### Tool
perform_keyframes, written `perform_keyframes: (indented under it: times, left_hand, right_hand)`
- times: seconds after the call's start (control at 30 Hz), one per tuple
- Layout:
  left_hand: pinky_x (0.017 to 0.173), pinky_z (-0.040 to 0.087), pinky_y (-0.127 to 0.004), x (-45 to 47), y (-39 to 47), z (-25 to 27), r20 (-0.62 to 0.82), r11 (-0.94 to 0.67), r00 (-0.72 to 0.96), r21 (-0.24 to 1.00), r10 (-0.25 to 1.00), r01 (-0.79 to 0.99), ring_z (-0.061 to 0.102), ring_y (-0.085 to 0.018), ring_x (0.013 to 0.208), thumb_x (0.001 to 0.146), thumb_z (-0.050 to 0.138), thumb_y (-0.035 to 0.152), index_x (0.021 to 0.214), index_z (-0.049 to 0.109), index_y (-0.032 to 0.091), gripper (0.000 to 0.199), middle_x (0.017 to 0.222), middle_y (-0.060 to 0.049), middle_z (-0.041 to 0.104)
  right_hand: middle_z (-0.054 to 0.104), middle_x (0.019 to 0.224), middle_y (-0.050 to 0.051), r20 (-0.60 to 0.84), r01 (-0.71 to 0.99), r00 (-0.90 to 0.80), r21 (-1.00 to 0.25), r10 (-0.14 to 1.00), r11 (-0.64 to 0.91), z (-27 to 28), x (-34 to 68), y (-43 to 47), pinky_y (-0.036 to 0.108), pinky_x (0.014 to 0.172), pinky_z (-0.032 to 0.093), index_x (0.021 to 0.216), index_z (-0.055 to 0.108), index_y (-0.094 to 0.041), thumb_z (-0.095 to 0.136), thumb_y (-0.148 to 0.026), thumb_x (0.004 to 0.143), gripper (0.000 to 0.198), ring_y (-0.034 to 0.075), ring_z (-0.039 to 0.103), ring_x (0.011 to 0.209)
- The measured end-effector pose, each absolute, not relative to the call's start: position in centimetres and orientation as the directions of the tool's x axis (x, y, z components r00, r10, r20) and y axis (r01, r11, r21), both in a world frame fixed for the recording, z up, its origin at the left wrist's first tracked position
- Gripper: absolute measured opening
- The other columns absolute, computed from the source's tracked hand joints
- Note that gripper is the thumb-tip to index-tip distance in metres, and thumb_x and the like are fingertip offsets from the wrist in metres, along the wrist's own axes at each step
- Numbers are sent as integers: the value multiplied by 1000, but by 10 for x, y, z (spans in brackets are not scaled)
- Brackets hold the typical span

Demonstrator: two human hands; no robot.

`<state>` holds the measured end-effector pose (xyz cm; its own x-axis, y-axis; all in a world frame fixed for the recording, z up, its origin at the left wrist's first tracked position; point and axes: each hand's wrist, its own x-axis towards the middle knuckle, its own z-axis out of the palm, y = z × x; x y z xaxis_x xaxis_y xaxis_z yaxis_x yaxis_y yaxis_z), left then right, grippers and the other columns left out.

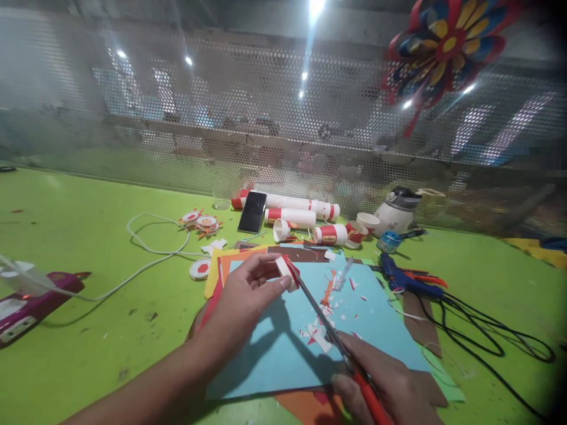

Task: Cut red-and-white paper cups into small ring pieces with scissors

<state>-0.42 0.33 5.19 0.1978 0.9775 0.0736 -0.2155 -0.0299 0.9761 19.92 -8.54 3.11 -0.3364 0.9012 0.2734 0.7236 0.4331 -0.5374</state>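
Note:
Between the thumb and fingers of my left hand [254, 289] is a small red and white paper piece [287, 273], perhaps cut from a paper cup. My right hand [381, 372] is wrapped round the red handles of a pair of scissors [325, 321]. The blades point up and left, and their tips meet the red edge of the paper piece. Beneath both hands lies a light blue sheet of paper [266, 366]. Red and white paper scraps [319, 336] and an orange strip [328, 288] are scattered on it.
Behind the paper are a phone [253, 212], paper cups [330, 235] and a white kettle-like container [396, 213]. At right lies a blue glue gun [405, 280] with a looping black cord. A purple power strip [39, 304] with a white cable is at left. A perforated screen [283, 112] stands behind.

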Motion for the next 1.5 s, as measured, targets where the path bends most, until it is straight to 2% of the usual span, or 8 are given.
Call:
perform_keyframes:
  times: [0.2,0.4,0.53,0.67,0.8,1.0,1.27,1.5]
  left_hand:
    - [85,46,-34,-3,1,54,72,-31,178,974,981,-223,65,-20,89,72,75,28,100,61,14,35,97,-10,71]
    - [86,47,-35,-3,0,55,41,1,172,972,984,-235,66,-21,90,70,76,28,101,61,14,37,99,-11,70]
    - [83,47,-35,-4,0,55,46,-6,172,975,984,-224,66,-20,88,71,76,28,101,60,13,37,97,-11,70]
    - [77,51,-37,-5,1,55,40,17,212,966,977,-257,66,-20,80,72,75,31,105,57,14,42,98,-12,69]
    - [73,53,-36,-4,4,50,59,-2,208,963,976,-268,66,-20,79,71,76,30,105,58,16,41,97,-10,69]
    - [75,51,-36,-2,8,42,77,-25,183,963,980,-268,66,-20,78,67,79,28,102,60,16,41,91,-9,71]
    - [79,50,-38,-1,1,53,32,18,187,966,982,-257,66,-21,82,67,79,27,102,59,15,43,89,-9,71]
    - [78,50,-36,-2,2,48,61,-5,189,959,980,-285,65,-20,80,69,77,30,102,61,16,39,90,-8,70]
  right_hand:
    - [70,83,0,345,754,-346,-452,873,477,28,201,-86,23,60,55,112,57,-22,55,-28,89,24,15,68,71]
    - [69,79,-1,333,783,-351,-409,875,469,27,201,-87,23,58,53,110,57,-22,54,-31,90,22,14,66,67]
    - [66,72,-3,331,779,-344,-423,879,464,25,201,-85,22,54,51,107,57,-23,54,-32,90,19,13,63,60]
    - [68,80,-1,344,767,-343,-434,874,472,24,202,-85,24,58,53,110,56,-22,55,-30,89,22,14,65,66]
    - [70,86,1,296,780,-320,-456,900,428,27,201,-85,25,61,56,112,55,-23,55,-30,89,24,15,67,71]
    - [72,87,2,341,789,-323,-417,883,450,26,201,-85,26,61,57,113,56,-23,54,-32,89,26,16,69,73]
    - [71,78,-3,387,754,-349,-424,853,501,24,200,-84,22,58,54,112,54,-23,57,-27,88,24,13,67,65]
    - [68,73,-2,364,762,-344,-430,866,484,25,200,-85,22,55,53,105,58,-22,54,-30,89,19,13,65,61]
